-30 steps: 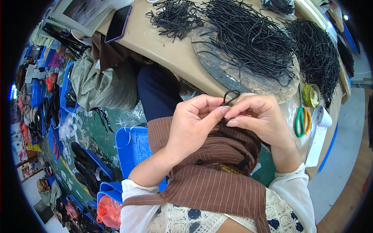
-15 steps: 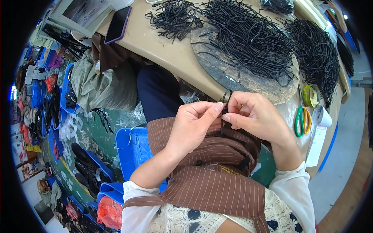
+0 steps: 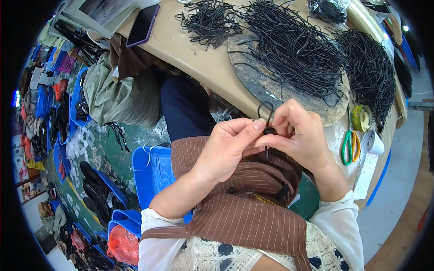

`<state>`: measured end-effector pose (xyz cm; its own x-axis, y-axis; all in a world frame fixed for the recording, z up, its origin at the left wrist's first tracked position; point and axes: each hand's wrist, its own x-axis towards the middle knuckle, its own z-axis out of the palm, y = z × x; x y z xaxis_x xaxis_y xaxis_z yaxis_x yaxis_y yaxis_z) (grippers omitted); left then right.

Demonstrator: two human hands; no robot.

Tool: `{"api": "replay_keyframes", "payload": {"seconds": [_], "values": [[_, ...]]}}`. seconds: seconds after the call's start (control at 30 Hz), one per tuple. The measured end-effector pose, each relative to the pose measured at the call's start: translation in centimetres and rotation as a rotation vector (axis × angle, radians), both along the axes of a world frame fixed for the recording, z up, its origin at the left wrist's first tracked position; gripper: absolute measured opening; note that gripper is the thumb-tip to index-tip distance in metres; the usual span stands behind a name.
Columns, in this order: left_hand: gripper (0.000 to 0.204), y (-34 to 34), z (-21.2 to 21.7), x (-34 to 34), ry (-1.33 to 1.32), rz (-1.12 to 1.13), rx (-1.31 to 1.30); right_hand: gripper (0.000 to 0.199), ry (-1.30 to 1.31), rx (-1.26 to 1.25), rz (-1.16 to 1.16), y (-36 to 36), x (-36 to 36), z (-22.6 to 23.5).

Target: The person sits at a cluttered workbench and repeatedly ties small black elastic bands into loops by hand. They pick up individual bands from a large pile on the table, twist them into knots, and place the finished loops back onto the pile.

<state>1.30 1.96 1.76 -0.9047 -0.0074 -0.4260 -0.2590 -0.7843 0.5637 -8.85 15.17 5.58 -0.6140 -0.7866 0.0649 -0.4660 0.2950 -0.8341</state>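
Note:
A thin black cord (image 3: 266,106) rises in a small loop above my fingertips, and its tail hangs down below them. My left hand (image 3: 236,142) pinches the cord between thumb and forefinger, close to a dark lump that may be a knot. Pressed against the same spot, the thumb of my right hand (image 3: 300,133) meets the cord while the fingers curl over it. Both hands are above my lap, just off the table edge. On a round board (image 3: 253,83) lies a big heap of similar black cords (image 3: 294,49).
More black cords (image 3: 368,67) hang over the table's right side; a smaller pile (image 3: 208,22) sits left. Scissors (image 3: 347,147), a small open tin (image 3: 361,117) and a paper roll (image 3: 374,142) lie at right. A phone (image 3: 143,25) rests far left. Blue bins (image 3: 153,171) stand on the floor.
The loop above my fingertips has become wider and more open. My right hand has lifted slightly and turned, its fingers rising. The view has shifted slightly.

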Motion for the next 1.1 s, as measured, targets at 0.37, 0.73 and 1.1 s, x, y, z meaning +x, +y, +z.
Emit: {"api": "replay_keyframes", "payload": {"seconds": [0.37,0.73,1.1], "values": [[0.022,-0.3,0.1,-0.6,0.015,0.138,-0.329,0.011,-0.711,-0.177,-0.192,0.8,0.7,-1.9],[0.018,-0.2,-0.2,-1.0,0.152,0.24,-0.63,0.014,-1.068,-0.336,-0.134,1.0,0.8,-3.4],[0.031,-2.5,-1.8,-0.3,0.233,0.045,-0.395,0.015,-0.592,-0.038,0.083,1.1,-1.3,-0.3]]}}
